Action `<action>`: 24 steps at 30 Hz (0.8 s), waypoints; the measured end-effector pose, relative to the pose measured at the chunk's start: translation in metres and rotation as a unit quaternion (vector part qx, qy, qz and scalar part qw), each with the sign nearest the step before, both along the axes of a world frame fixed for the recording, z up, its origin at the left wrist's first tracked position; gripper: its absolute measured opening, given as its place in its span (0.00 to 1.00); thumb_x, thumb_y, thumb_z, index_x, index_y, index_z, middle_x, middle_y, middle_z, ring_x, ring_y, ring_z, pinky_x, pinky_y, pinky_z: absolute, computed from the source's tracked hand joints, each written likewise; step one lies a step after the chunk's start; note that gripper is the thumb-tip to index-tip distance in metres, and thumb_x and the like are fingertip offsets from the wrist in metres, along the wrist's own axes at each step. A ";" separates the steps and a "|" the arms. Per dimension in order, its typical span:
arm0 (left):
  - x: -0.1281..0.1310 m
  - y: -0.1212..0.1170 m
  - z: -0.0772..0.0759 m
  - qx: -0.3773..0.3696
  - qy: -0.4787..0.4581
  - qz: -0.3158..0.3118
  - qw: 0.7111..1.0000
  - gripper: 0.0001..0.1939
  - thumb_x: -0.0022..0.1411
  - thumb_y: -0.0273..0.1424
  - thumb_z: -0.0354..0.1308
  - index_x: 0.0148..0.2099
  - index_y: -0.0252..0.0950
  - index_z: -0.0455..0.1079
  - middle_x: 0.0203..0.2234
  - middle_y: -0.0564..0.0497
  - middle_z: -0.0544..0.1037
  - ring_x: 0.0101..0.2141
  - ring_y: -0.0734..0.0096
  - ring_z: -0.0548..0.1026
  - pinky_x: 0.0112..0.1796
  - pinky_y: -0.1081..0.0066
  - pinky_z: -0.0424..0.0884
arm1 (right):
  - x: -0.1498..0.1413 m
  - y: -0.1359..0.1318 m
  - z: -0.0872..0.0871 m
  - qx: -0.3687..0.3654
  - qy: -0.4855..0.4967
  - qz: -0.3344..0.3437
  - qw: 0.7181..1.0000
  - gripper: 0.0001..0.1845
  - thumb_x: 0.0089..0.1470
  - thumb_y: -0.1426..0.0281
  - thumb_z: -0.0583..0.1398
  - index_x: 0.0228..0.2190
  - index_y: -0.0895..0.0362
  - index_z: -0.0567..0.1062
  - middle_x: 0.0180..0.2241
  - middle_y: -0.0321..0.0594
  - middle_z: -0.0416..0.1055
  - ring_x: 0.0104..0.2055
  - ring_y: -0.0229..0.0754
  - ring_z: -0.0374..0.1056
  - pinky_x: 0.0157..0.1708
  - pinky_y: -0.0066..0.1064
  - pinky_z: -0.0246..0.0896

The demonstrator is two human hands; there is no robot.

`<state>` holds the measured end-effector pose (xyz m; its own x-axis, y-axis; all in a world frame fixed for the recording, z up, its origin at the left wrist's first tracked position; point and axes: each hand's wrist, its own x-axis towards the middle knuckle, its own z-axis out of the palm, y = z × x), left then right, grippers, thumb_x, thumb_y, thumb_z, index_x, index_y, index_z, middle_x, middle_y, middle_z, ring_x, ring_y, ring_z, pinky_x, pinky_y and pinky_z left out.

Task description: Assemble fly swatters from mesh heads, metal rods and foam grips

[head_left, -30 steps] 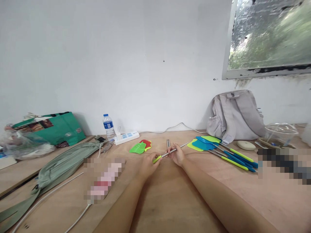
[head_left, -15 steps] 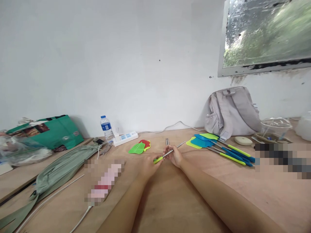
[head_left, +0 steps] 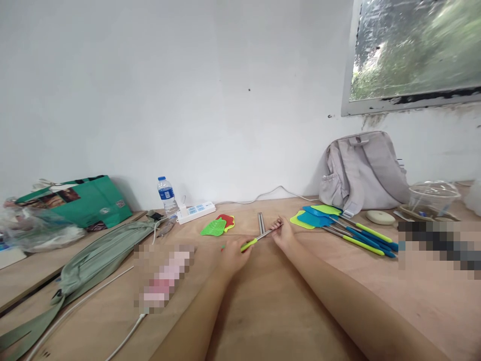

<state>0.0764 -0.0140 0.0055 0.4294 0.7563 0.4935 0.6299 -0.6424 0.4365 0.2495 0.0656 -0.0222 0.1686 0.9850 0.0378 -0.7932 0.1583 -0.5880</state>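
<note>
My left hand (head_left: 233, 253) is closed around the yellow-green grip of a fly swatter handle (head_left: 249, 244). Its thin metal rod slants up to the right, where the fingers of my right hand (head_left: 282, 233) are closed on the far end. Behind the rod, slim metal rods (head_left: 260, 220) lie on the table, partly covered by it. Left of them rest loose mesh swatter heads, a green one (head_left: 213, 227) overlapping a red one with a yellow edge (head_left: 227, 220). To the right, several blue and yellow-green fly swatters (head_left: 319, 216) lie in a fanned pile.
On the wooden table (head_left: 263, 311), a grey backpack (head_left: 370, 173) leans on the wall beside a clear plastic bowl (head_left: 432, 198). Leftward are a water bottle (head_left: 166, 195), a white power strip (head_left: 196, 212), a grey-green strap bag (head_left: 101, 253), a green bag (head_left: 93, 203) and cables.
My right hand has slid rightward along the rod from its middle to its far end. The metal rods behind show more now. My left hand keeps its hold on the grip.
</note>
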 end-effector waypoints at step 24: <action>0.035 -0.029 0.002 0.098 -0.090 0.057 0.989 0.07 0.51 0.20 0.48 0.30 0.38 0.57 0.26 0.53 0.67 0.29 0.71 0.66 0.30 0.72 0.63 | -0.033 -0.028 0.019 -0.013 0.157 0.006 0.987 0.17 0.50 0.75 0.43 0.16 0.56 0.40 0.08 0.23 0.36 0.09 0.27 0.32 0.06 0.21 0.30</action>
<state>0.1113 -0.0429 0.0077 0.2384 0.6766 0.6967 0.6273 -0.6550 0.4214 0.2169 0.0372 -0.0031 0.1571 0.9868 -0.0390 -0.9388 0.1369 -0.3160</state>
